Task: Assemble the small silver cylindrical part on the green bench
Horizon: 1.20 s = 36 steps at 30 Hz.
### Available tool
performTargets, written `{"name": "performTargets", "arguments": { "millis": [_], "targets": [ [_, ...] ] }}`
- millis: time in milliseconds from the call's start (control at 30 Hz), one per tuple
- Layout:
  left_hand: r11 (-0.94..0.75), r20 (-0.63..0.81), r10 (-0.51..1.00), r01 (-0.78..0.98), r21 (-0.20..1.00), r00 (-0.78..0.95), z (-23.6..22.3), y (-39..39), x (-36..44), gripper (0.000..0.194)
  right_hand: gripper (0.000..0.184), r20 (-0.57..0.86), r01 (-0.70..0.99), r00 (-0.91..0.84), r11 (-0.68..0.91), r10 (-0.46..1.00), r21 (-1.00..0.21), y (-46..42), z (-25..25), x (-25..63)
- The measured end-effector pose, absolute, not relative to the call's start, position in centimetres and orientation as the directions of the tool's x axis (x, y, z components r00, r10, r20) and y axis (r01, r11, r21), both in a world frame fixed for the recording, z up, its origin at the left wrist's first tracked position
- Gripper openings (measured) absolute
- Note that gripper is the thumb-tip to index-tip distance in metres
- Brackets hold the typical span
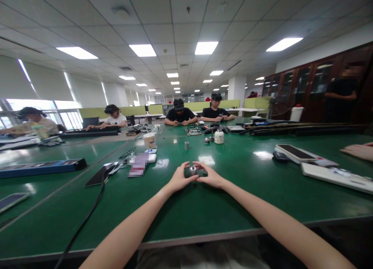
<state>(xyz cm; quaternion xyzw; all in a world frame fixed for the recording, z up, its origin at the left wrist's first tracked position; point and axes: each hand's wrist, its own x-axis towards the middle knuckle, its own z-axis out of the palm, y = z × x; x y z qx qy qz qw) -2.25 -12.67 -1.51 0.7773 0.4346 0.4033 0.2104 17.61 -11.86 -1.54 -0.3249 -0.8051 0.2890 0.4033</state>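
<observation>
Between my two hands is a small silvery metal cylinder (192, 170) with a dark spot on its top, just above the green table (233, 207). My left hand (180, 177) curls round its left side, fingertips at the rim and thumb at the front. From the other side my right hand (212, 176) closes on it in the same way, and the two thumbs meet in front. The lower part of the cylinder is hidden by the thumbs. Farther off, a second metal cylinder (187, 145) stands upright on the table.
A white jar (219, 136), small shiny metal parts (207, 140) and a paper cup (150, 141) stand beyond my hands. To the left lie a purple packet (139, 164) and a black cable (93, 210); to the right, a phone (295, 152). Several people sit around the table.
</observation>
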Motion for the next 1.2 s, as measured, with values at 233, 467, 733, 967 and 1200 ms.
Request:
{"name": "performTargets", "arguments": {
  "millis": [233, 467, 733, 967, 1200],
  "targets": [
    [-0.572, 0.394, 0.819, 0.531, 0.626, 0.418, -1.6, -12.7, -2.1, 0.038, 0.041, 0.443, 0.211, -0.462, 0.58, 0.769, -0.787, -11.3, -1.0, 17.5],
    [-0.517, 0.32, 0.849, 0.534, 0.669, 0.421, -1.9, -12.1, -2.0, 0.035, 0.022, 0.595, 0.309, -0.318, 0.674, 0.738, -0.671, -10.7, -0.1, 16.1],
    [-0.458, 0.261, 0.879, 0.556, 0.694, 0.399, -1.4, -12.5, -1.9, 0.042, 0.03, 0.634, 0.478, -0.167, 0.625, 0.755, -0.617, -7.9, -0.3, 19.3],
    [-0.509, 0.314, 0.855, 0.556, 0.657, 0.412, -1.6, -12.8, -2.1, 0.047, 0.03, 0.328, 0.756, -0.342, 0.465, 0.88, -0.46, -7.5, -2.6, 22.1],
    [-0.539, 0.335, 0.838, 0.552, 0.636, 0.431, -1.6, -12.7, -2.2, 0.045, 0.029, 0.458, 0.531, -0.307, 0.549, 0.835, -0.645, -8.4, -1.3, 20.7]
  ]
}}
